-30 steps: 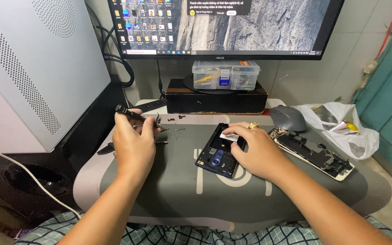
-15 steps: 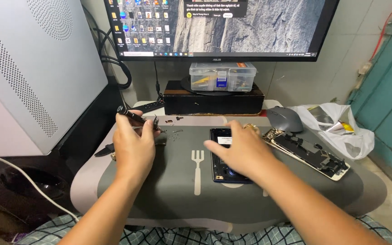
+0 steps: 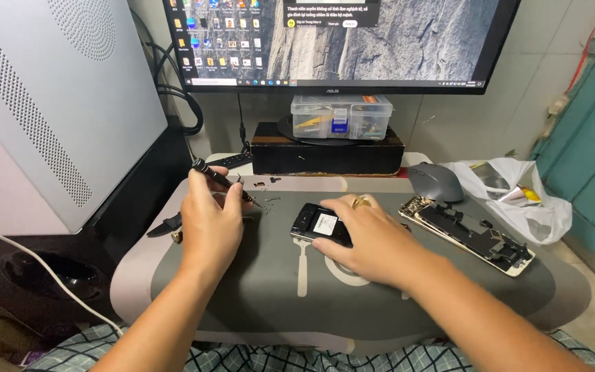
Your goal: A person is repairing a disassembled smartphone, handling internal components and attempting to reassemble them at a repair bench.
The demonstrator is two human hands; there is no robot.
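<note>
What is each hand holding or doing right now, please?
Left hand: closed around a small black screwdriver, tip pointing down at the grey mat.
Right hand: resting flat on the opened phone, not gripping.

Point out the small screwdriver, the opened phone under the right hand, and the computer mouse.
screwdriver (image 3: pixel 219 180), head view, on the dark shaft above the left hand.
opened phone (image 3: pixel 317 223), head view, on its exposed inside near the white label.
computer mouse (image 3: pixel 434 182), head view, on its grey back.

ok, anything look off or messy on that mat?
Yes: tiny loose parts lie scattered on the grey mat by the screwdriver tip, and an opened phone frame sits askew at its right edge.
</note>
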